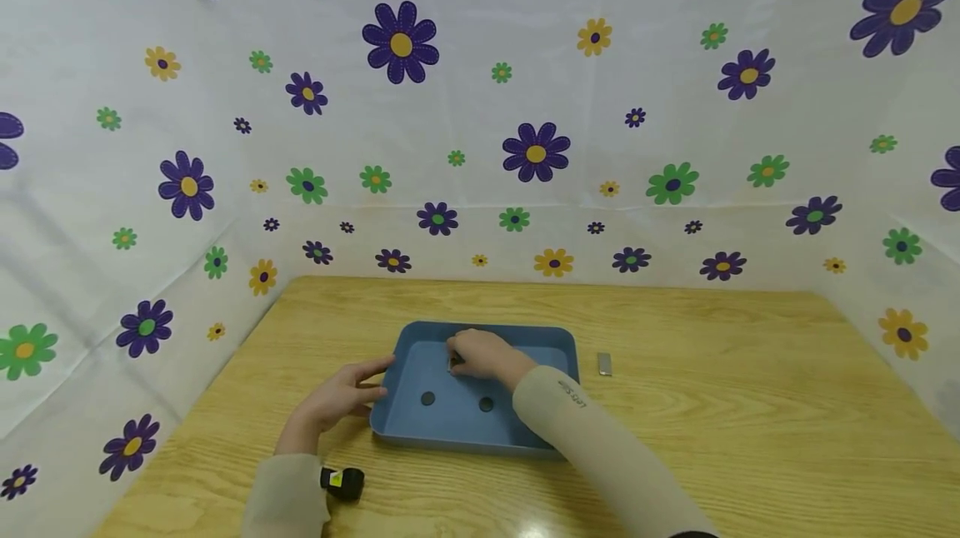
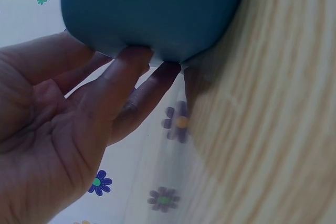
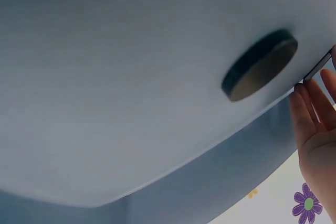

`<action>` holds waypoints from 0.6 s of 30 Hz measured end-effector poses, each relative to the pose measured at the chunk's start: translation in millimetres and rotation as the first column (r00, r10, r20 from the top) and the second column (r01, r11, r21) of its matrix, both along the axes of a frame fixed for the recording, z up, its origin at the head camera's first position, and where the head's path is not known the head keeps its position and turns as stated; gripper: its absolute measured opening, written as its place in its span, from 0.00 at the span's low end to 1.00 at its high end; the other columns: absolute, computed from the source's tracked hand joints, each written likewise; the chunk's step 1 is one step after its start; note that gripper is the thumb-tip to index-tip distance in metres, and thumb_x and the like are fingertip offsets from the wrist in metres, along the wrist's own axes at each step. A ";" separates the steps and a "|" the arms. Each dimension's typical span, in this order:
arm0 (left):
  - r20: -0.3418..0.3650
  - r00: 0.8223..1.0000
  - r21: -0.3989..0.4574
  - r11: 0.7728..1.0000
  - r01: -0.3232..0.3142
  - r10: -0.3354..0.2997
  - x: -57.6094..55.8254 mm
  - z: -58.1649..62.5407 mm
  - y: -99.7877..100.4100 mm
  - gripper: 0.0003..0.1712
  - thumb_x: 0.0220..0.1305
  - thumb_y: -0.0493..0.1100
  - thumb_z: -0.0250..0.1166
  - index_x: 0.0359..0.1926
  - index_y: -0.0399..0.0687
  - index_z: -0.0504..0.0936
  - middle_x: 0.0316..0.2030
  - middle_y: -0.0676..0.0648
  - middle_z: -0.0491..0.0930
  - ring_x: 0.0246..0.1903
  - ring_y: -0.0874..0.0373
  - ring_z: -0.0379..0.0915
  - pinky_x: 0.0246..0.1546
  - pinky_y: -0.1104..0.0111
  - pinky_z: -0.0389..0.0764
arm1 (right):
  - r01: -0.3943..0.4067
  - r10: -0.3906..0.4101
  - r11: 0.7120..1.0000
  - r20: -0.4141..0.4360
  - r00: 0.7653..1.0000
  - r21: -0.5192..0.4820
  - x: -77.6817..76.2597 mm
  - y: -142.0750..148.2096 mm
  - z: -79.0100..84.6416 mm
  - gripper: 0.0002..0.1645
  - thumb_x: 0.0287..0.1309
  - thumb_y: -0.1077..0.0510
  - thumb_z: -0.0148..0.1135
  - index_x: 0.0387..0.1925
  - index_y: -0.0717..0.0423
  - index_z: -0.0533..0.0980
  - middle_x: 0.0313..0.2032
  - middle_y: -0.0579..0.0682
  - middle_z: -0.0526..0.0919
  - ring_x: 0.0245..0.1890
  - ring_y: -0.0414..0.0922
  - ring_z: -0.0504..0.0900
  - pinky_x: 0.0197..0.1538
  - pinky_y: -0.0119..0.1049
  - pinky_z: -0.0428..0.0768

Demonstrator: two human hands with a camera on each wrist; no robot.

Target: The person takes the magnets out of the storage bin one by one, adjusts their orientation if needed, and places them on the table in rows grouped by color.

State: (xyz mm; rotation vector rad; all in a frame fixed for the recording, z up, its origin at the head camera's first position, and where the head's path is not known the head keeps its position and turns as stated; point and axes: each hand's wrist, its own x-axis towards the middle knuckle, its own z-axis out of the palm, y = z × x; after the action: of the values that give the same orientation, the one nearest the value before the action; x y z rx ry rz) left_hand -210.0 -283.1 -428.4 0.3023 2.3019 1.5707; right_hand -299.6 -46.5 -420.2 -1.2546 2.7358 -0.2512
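A shallow blue tray sits on the wooden table. My left hand is at its left side, fingers touching the outer wall near the corner, as the left wrist view also shows. Inside the tray, toward the back, my right hand pinches a small thin flat piece with a silvery face. In the right wrist view that piece appears as a dark thin edge between the fingertips, close to the tray floor. Two dark round discs lie on the tray floor nearer the front.
To the right of the tray, a small silver rectangular plate lies on the table. A black device with a yellow label is at the left wrist. White cloth with printed flowers hangs behind and at both sides.
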 end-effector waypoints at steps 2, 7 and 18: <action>0.001 1.000 -0.003 1.000 -0.002 0.002 -0.6 -1.7 0.1 0.31 0.64 0.35 0.52 0.66 0.38 0.53 0.64 0.32 0.45 0.57 0.37 0.54 0.42 0.59 0.75 | -0.002 0.002 1.000 0.007 1.000 -0.008 0.6 0.8 0.2 0.07 0.52 0.54 0.62 0.33 0.51 0.76 0.28 0.43 0.72 0.29 0.37 0.70 0.32 0.29 0.71; 0.006 1.000 0.002 1.000 -0.002 0.002 -1.2 -1.8 0.1 0.31 0.64 0.35 0.52 0.66 0.37 0.53 0.64 0.32 0.45 0.58 0.36 0.53 0.42 0.59 0.75 | 0.000 0.007 0.997 0.088 0.996 -0.077 0.8 4.4 3.0 0.06 0.52 0.58 0.62 0.33 0.53 0.76 0.28 0.44 0.74 0.28 0.37 0.70 0.32 0.30 0.71; 0.007 1.000 0.009 1.000 0.001 -0.001 0.1 1.7 1.1 0.31 0.64 0.35 0.51 0.66 0.37 0.52 0.64 0.32 0.44 0.58 0.36 0.53 0.42 0.58 0.75 | 0.055 -0.042 0.996 0.190 0.981 -0.064 -4.5 6.1 0.5 0.21 0.49 0.58 0.63 0.46 0.60 0.73 0.38 0.49 0.76 0.36 0.41 0.72 0.38 0.31 0.72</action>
State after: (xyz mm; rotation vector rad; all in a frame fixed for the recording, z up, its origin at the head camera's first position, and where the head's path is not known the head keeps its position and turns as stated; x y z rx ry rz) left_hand -209.8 -282.0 -426.7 0.2996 2.2901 1.5797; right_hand -304.1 -40.5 -419.7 -1.1178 2.6179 -0.4487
